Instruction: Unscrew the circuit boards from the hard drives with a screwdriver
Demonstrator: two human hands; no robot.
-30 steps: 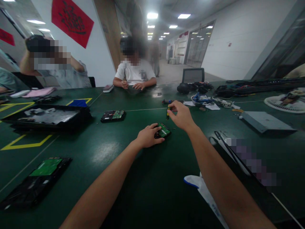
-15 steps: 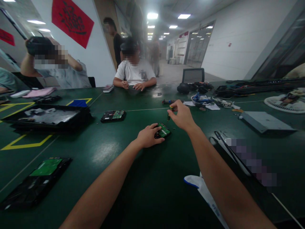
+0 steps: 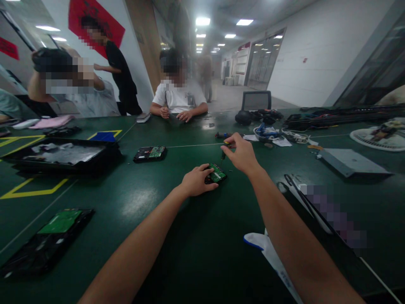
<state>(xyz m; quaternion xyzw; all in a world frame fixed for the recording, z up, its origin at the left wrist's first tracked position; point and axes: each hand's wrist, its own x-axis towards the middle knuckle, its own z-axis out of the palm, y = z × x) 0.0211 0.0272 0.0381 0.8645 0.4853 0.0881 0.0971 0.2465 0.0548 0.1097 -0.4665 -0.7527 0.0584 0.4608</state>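
My left hand rests on a small hard drive with a green circuit board facing up, its fingers curled round the drive's near edge. My right hand hovers just above and behind the drive, pinching the handle of a small screwdriver. The screwdriver stands nearly upright, tip pointing down at the drive's far corner. Both forearms stretch out over the dark green table.
A second drive lies further back; a third drive sits near left. A black tray stands at left. Cables and tools, a grey box lie right. A seated person faces me; others at left.
My right hand has barely shifted, the screwdriver now more upright above the drive. A person in black has walked from the doorway to the left behind the table.
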